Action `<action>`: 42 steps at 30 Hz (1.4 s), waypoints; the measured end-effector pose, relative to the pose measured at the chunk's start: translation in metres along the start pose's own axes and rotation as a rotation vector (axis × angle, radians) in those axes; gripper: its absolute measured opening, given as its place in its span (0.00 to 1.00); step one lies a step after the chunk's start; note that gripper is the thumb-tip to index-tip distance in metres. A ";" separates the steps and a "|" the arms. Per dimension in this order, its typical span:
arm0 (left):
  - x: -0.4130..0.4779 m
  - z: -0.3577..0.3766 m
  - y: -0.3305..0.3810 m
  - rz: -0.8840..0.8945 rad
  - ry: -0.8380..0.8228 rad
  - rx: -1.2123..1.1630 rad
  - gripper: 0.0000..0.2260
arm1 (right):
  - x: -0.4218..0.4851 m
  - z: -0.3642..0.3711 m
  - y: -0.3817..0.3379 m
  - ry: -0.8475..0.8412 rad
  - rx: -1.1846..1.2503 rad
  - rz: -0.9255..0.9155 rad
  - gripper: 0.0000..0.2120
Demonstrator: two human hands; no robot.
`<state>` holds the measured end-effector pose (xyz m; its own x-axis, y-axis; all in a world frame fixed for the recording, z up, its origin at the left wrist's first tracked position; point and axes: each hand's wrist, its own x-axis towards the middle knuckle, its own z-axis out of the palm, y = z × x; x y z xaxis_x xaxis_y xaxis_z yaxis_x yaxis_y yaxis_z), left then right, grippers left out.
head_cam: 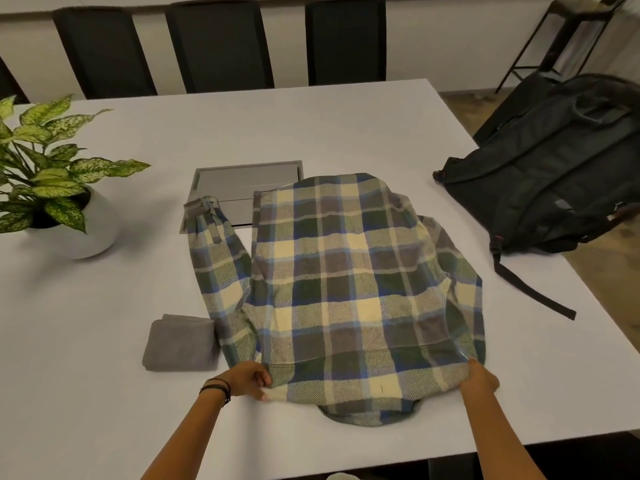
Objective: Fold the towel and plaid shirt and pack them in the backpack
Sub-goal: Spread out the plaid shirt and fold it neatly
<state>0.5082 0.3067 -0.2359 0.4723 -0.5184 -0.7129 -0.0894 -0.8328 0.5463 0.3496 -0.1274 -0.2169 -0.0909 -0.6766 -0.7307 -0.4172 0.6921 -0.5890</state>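
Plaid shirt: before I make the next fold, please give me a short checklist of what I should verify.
1. Left hand and right hand grip the plaid shirt at its near edge: ok.
2. Shirt body spread on the table: ok.
3. Sleeve beside the towel folded in: not ok, it lies stretched out.
4. Towel folded: ok.
5. Backpack open for packing: cannot tell.

Office meeting room: big white surface [311, 126], row of black chairs [218, 43] along the wall, potted plant [52, 174], cable box [242, 188] set in the top.
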 end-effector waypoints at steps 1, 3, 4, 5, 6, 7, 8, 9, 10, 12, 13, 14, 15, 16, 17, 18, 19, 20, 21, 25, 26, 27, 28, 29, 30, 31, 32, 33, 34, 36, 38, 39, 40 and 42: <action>0.001 0.000 -0.001 -0.003 0.001 0.005 0.11 | 0.002 0.000 0.001 0.012 -0.019 -0.032 0.19; 0.001 -0.001 -0.001 -0.006 0.000 0.008 0.13 | 0.001 0.002 0.004 0.048 -0.090 -0.137 0.16; 0.001 -0.001 0.000 -0.006 -0.003 0.006 0.13 | -0.003 0.004 0.006 0.079 -0.116 -0.202 0.17; 0.001 -0.001 0.000 -0.005 -0.006 0.005 0.12 | -0.008 0.006 0.007 0.121 -0.108 -0.266 0.20; 0.000 -0.001 0.002 -0.005 -0.009 0.007 0.12 | -0.010 0.010 0.008 0.158 -0.111 -0.336 0.23; 0.001 -0.002 0.002 -0.007 -0.012 0.010 0.12 | -0.012 0.013 0.008 0.189 -0.143 -0.417 0.24; 0.001 -0.002 0.003 -0.007 -0.019 0.014 0.13 | -0.014 0.017 0.009 0.200 -0.196 -0.508 0.25; 0.002 -0.002 0.003 -0.005 -0.027 0.021 0.14 | -0.015 0.021 0.009 0.191 -0.256 -0.605 0.25; 0.003 -0.002 0.003 -0.002 -0.035 0.032 0.14 | -0.016 0.025 0.010 0.166 -0.311 -0.693 0.24; 0.005 -0.003 0.003 -0.002 -0.051 0.056 0.14 | -0.016 0.033 0.012 0.100 -0.438 -0.864 0.22; 0.005 -0.003 0.004 -0.006 -0.061 0.064 0.14 | -0.015 0.035 0.013 0.050 -0.494 -0.939 0.21; 0.006 -0.004 0.004 -0.008 -0.072 0.070 0.13 | -0.012 0.039 0.015 -0.022 -0.536 -0.996 0.20; 0.006 -0.005 0.004 -0.009 -0.080 0.070 0.13 | -0.010 0.042 0.018 -0.112 -0.565 -1.014 0.18; 0.006 -0.006 0.005 -0.008 -0.087 0.069 0.13 | -0.007 0.044 0.020 -0.206 -0.604 -1.017 0.16; 0.006 -0.007 0.005 -0.007 -0.093 0.067 0.13 | -0.005 0.046 0.023 -0.276 -0.666 -1.017 0.15; 0.006 -0.007 0.005 -0.003 -0.098 0.070 0.13 | -0.002 0.047 0.026 -0.317 -0.724 -1.019 0.14; 0.006 -0.008 0.004 0.001 -0.100 0.076 0.13 | 0.002 0.047 0.030 -0.321 -0.787 -1.022 0.15; 0.007 -0.009 0.004 0.005 -0.104 0.084 0.13 | 0.006 0.047 0.033 -0.310 -0.838 -1.020 0.16; 0.007 -0.010 0.003 0.007 -0.109 0.091 0.13 | 0.008 0.048 0.035 -0.278 -0.879 -1.014 0.16; 0.008 -0.014 0.004 -0.017 -0.166 0.108 0.13 | 0.000 0.058 0.033 -0.144 -0.888 -0.990 0.15; 0.007 -0.016 0.006 -0.028 -0.192 0.106 0.13 | -0.005 0.062 0.030 -0.127 -0.830 -0.967 0.14; 0.007 -0.019 0.008 -0.035 -0.223 0.098 0.12 | -0.010 0.066 0.026 -0.112 -0.763 -0.946 0.12; 0.007 -0.023 0.010 -0.029 -0.255 0.087 0.12 | -0.015 0.069 0.022 -0.100 -0.700 -0.942 0.11; 0.007 -0.027 0.012 -0.010 -0.277 0.079 0.12 | -0.020 0.072 0.016 -0.085 -0.655 -0.957 0.10; 0.008 -0.032 0.013 0.018 -0.285 0.075 0.12 | -0.023 0.075 0.010 -0.067 -0.632 -0.981 0.09; 0.009 -0.037 0.016 0.049 -0.270 0.066 0.12 | -0.026 0.079 0.003 -0.046 -0.618 -1.005 0.09; 0.011 -0.043 0.018 0.078 -0.231 0.041 0.10 | -0.029 0.085 -0.006 -0.024 -0.601 -1.024 0.09; 0.012 -0.048 0.021 0.102 -0.173 -0.002 0.08 | -0.033 0.090 -0.015 -0.008 -0.578 -1.037 0.09; 0.014 -0.053 0.027 0.121 -0.100 -0.061 0.05 | -0.037 0.097 -0.025 0.000 -0.555 -1.049 0.10; 0.020 -0.064 0.040 0.137 0.060 -0.153 0.06 | -0.044 0.113 -0.045 0.003 -0.522 -1.065 0.10; 0.028 -0.076 0.056 0.165 0.197 -0.175 0.07 | -0.049 0.128 -0.063 0.007 -0.513 -1.071 0.10; 0.035 -0.082 0.062 0.175 0.258 -0.185 0.08 | -0.050 0.137 -0.073 0.007 -0.520 -1.074 0.10; 0.041 -0.088 0.067 0.184 0.305 -0.196 0.09 | -0.051 0.145 -0.082 0.004 -0.527 -1.079 0.10; 0.057 -0.103 0.073 0.213 0.360 -0.207 0.11 | -0.051 0.163 -0.101 -0.025 -0.531 -1.084 0.11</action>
<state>0.6195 0.2365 -0.1917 0.7398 -0.5429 -0.3974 -0.0581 -0.6400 0.7661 0.5440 -0.1219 -0.1769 0.5514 -0.8330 0.0456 -0.5863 -0.4258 -0.6892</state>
